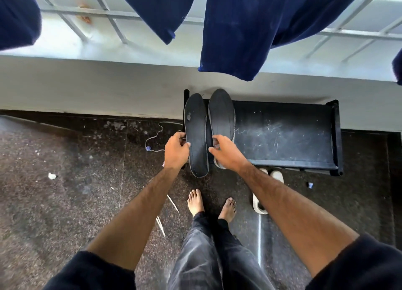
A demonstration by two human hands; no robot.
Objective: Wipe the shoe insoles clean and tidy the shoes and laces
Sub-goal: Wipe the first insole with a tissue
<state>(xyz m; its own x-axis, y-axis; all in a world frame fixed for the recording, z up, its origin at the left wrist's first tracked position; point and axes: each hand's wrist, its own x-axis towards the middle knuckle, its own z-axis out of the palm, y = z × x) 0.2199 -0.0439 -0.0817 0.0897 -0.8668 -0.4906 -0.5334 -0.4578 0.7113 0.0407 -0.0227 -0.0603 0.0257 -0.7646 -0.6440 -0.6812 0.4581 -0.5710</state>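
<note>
While two dark insoles lie side by side at the left end of the black desk (282,135), my left hand (175,151) grips the left insole (196,135) by its outer edge. My right hand (228,152) curls over the right insole (221,113) near its heel, which overhangs the desk's front edge.

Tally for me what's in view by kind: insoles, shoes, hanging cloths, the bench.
Insoles: 2, left one and right one
White shoes on the floor: 2, and
Blue hanging cloths: 4, largest
Black bench: 1
Total: 9
</note>
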